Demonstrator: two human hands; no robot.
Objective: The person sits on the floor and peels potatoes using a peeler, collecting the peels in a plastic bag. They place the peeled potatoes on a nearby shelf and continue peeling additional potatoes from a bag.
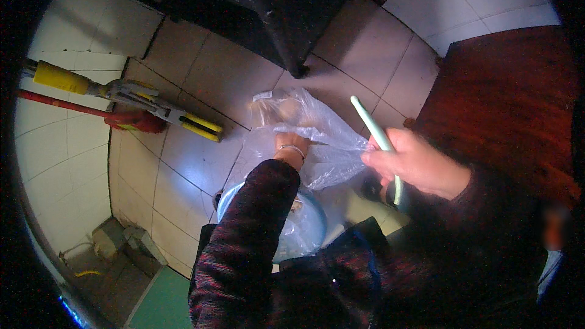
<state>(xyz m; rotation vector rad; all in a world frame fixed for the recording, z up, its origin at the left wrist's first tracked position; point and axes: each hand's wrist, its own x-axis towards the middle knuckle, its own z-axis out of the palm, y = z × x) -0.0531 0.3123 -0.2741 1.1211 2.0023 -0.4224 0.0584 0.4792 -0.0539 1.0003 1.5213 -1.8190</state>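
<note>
My left hand (290, 142), with a bracelet at its wrist, reaches into the mouth of a clear plastic bag (327, 112). Its fingers are hidden by the film, so its grip does not show. Round tan items (288, 108), too blurred to name, lie in the far end of the bag. My right hand (418, 164) pinches the bag's gathered edge and also holds a slim pale green tool (371, 119) slantwise. Below my left forearm stands a light blue bucket (317, 226) with clear plastic film and some scraps inside, partly covered by the sleeve.
A yellow-and-grey sponge mop (160, 107) and a red broom (132, 119) lean at the left wall. A dark metal leg (283, 45) meets the tiled floor (219, 66) ahead. Reddish-brown wooden furniture (502, 100) stands at the right. Grey objects (123, 242) lie at lower left.
</note>
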